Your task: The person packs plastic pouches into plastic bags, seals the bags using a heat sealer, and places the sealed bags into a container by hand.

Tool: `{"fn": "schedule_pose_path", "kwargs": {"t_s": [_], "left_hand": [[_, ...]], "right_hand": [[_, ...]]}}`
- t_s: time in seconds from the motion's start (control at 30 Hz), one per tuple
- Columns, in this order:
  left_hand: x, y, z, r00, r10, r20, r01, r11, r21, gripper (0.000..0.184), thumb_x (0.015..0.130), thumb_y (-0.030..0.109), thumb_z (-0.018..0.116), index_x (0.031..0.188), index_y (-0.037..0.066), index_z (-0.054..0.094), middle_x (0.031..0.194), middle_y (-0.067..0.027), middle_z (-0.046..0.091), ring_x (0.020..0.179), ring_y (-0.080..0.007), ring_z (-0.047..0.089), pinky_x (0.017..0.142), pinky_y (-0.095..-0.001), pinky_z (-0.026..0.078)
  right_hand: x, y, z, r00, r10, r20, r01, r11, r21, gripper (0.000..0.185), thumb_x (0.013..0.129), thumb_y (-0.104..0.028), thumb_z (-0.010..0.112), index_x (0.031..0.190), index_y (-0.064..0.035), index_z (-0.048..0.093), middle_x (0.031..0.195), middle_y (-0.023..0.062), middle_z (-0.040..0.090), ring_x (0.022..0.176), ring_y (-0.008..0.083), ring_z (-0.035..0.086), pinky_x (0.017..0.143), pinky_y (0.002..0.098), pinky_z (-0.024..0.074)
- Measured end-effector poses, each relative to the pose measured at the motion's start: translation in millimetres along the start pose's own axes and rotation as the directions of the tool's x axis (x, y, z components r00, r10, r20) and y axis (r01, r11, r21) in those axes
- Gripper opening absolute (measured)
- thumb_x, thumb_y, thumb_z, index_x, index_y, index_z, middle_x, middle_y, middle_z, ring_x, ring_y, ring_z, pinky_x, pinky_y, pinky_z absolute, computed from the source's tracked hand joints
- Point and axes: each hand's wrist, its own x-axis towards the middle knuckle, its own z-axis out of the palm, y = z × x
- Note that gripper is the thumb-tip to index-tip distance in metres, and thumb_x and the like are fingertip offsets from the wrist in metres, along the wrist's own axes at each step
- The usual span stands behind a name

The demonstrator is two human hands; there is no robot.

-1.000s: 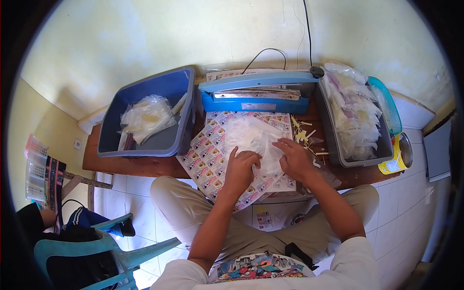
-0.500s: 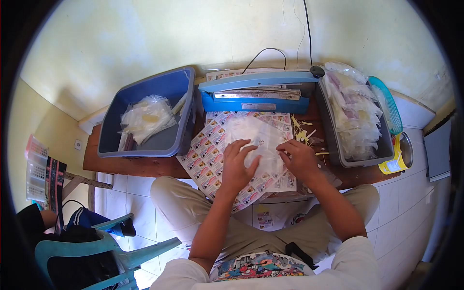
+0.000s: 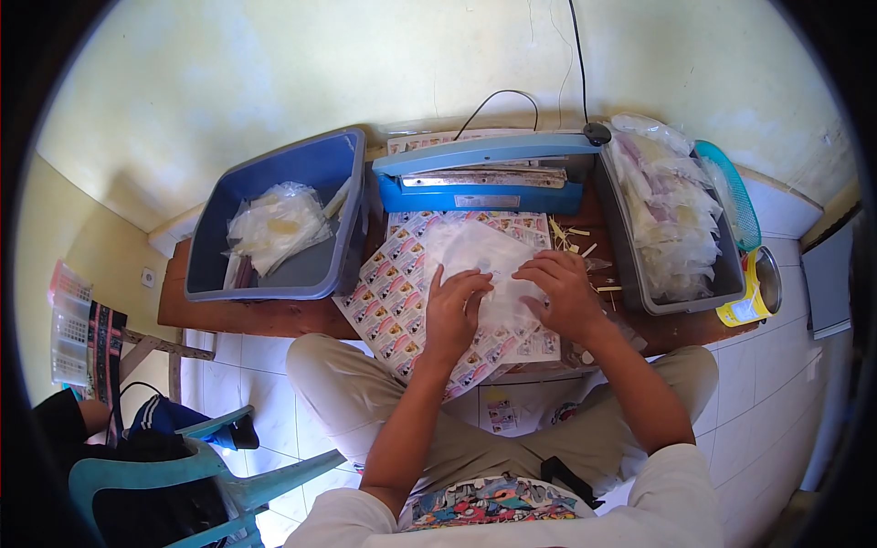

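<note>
- Plastic film, translucent white [image 3: 498, 248]: laid flat, mostly on the patterned paper, between the sealer and the two hands. Its long axis seems to be run slantwise, from the far left down towards the near right; which end is open cannot be told. The number of layers cannot be counted.
- Left hand [image 3: 452, 318], one: placed at the near left part of the film, fingers bent and thumb held below them. Whether any film is pinched cannot be told.
- Right hand [image 3: 568, 297], one: held at the near right part of the film, fingers bent inward, thumb and fingers parted. The two hands are set apart, fingertips turned towards each other.
- Patterned paper [image 3: 388, 306]: spread under the film on the wooden table [image 3: 247, 315].
- Blue sealer [image 3: 416, 196], one: set crosswise beyond the film, its long arm raised along its length.
- Blue tub [image 3: 265, 293], one: stood at the left, with clear bags [image 3: 283, 224] piled inside, uncounted.
- Grey tub [image 3: 632, 256], one: stood at the right, filled with overlapping packets [image 3: 671, 219], too many to be counted.
- Pale yellow strips [image 3: 568, 241], several: scattered between the paper and the grey tub.
- Yellow tin [image 3: 747, 297], one, and green basket [image 3: 735, 183], one: placed beside the grey tub.
</note>
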Motion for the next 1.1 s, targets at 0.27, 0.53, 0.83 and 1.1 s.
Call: {"fn": "schedule_pose_path", "kwargs": {"t_s": [0.27, 0.53, 0.83, 1.1], "left_hand": [[4, -11, -12, 0.997, -0.058, -0.052, 0.064, 0.99, 0.128, 0.029, 0.082, -0.003, 0.081, 0.106, 0.013, 0.075, 0.128, -0.0058, 0.077, 0.134, -0.0299, 0.065, 0.125, -0.0564, 0.036], [2, 33, -18, 0.988, 0.097, 0.121, -0.105, 0.993, 0.059, 0.046, 0.077, 0.018, 0.094, 0.12, 0.013, 0.077, 0.142, -0.0088, 0.068, 0.144, -0.0343, 0.055, 0.125, -0.0564, 0.037], [1, 3, -12, 0.999, -0.025, -0.024, 0.027, 0.998, 0.064, 0.016, 0.092, 0.002, 0.075, 0.106, 0.01, 0.075, 0.12, -0.009, 0.075, 0.127, -0.0319, 0.066, 0.118, -0.0584, 0.042], [-2, 5, -13, 0.997, -0.072, 0.01, 0.071, 0.996, 0.058, 0.024, 0.089, 0.003, 0.077, 0.111, 0.01, 0.072, 0.129, -0.0107, 0.072, 0.136, -0.0364, 0.061, 0.121, -0.059, 0.039]], "right_hand": [[-4, 9, 10, 0.997, 0.062, -0.05, -0.059, 0.997, 0.046, 0.022, 0.083, -0.011, 0.083, 0.103, -0.0147, 0.077, 0.092, 0.0032, 0.076, 0.092, 0.0271, 0.073, 0.094, 0.0434, 0.0528], [-9, -1, 17, 0.988, 0.155, -0.003, -0.154, 0.986, 0.066, 0.028, 0.079, -0.013, 0.087, 0.105, -0.0155, 0.077, 0.086, 0.0005, 0.073, 0.084, 0.0264, 0.072, 0.086, 0.0421, 0.0539], [-5, -5, 12, 0.998, 0.06, 0.025, -0.063, 0.988, 0.138, 0.03, 0.083, -0.013, 0.086, 0.111, -0.0142, 0.076, 0.095, 0.0035, 0.075, 0.093, 0.0258, 0.072, 0.087, 0.0435, 0.0537], [-9, -6, 18, 0.985, 0.15, 0.08, -0.166, 0.954, 0.249, 0.022, 0.088, -0.007, 0.08, 0.108, -0.0111, 0.075, 0.092, 0.0065, 0.075, 0.083, 0.0279, 0.074, 0.081, 0.0414, 0.0558]]}}
